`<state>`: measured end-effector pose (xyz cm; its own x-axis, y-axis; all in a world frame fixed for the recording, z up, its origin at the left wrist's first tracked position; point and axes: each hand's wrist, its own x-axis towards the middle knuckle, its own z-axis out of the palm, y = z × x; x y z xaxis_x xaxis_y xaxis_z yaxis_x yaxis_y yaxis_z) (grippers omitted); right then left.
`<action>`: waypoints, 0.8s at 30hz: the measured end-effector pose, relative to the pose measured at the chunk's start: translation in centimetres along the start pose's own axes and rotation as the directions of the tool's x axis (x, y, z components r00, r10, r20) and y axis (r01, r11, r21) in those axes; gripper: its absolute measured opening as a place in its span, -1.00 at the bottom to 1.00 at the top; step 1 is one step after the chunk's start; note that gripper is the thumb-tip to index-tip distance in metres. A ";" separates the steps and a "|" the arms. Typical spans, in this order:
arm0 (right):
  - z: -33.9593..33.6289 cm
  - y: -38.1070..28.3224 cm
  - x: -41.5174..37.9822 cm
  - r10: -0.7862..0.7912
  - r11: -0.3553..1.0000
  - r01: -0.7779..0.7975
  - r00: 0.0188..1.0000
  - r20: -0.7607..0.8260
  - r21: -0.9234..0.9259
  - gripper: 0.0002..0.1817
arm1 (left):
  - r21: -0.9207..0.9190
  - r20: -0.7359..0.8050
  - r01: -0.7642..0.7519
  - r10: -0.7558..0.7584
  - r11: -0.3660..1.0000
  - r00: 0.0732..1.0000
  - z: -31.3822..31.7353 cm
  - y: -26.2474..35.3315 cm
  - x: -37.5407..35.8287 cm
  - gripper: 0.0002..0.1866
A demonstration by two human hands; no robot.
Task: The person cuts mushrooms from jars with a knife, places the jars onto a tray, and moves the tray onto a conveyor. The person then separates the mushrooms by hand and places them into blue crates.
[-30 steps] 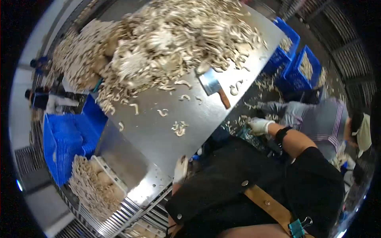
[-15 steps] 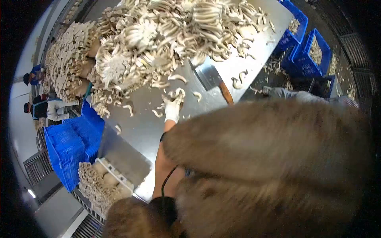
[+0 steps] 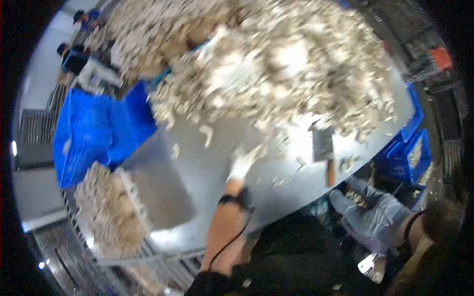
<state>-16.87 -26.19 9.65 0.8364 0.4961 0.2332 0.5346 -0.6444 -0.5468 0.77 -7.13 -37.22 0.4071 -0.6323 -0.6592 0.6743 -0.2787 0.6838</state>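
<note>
My left hand, in a white glove with a black band on the wrist, is low over the metal table. It is smeared by motion, but its fingers seem closed on a pale mushroom that sticks out at the fingertips. Beyond it rises a large heap of mushrooms, loose stems and whole clusters together. To the right of the hand a cleaver lies flat, its wooden handle towards me, with nobody holding it. My right hand is out of view.
Blue crates stand at the left edge, above a crate of mushroom clusters. More blue crates are on the right. A person in grey jeans sits close by on the right. Two other people work at the far left.
My view has swung, and the brown furry shape that covered the lower right has mostly gone. My left hand has moved away from the cleaver across the table, a mushroom still at its fingertips.
</note>
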 end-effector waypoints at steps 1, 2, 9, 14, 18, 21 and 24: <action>1.3 -0.1 1.1 0.048 0.999 -0.047 0.998 -0.028 0.028 -0.53 | -0.129 0.312 0.051 -0.009 0.990 0.950 -0.8 -0.6 3.9 -0.47; 2.8 0.3 2.0 0.086 0.995 -0.082 0.994 -0.065 0.062 -0.52 | -0.121 0.224 -0.034 0.060 0.992 0.973 -1.6 0.6 1.5 -0.48; 28.9 13.3 -4.3 0.514 0.858 -0.507 0.851 0.110 -0.087 -0.31 | 0.164 -0.932 -0.620 0.327 0.767 0.158 -12.9 7.3 -8.7 -0.53; 40.4 18.6 -0.3 0.099 0.991 -0.028 0.812 0.575 -0.131 -0.55 | 0.631 -0.577 -0.062 0.522 0.773 0.628 -12.4 5.4 -2.0 -0.57; 36.5 25.6 5.0 0.518 0.829 -0.289 0.719 0.464 -0.478 -0.61 | 0.852 -0.380 -0.203 0.837 0.482 0.393 -14.7 4.2 -7.7 -0.36; 38.6 30.7 1.6 0.288 0.881 -0.272 0.958 -0.017 -0.387 -0.60 | 0.621 -0.760 0.214 0.646 0.754 -0.069 -28.5 -1.9 -18.3 -0.37; 38.6 26.2 7.1 0.461 0.766 -0.412 0.887 -0.024 -0.493 -0.58 | 0.117 -0.816 0.546 0.393 0.830 -0.423 -39.5 -9.2 -30.3 -0.38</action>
<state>-1.58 -17.05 -34.06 0.9914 0.1285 -0.0261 0.1245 -0.9851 -0.1190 6.60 43.10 -35.90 0.5962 0.7477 0.2923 0.7093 -0.6611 0.2444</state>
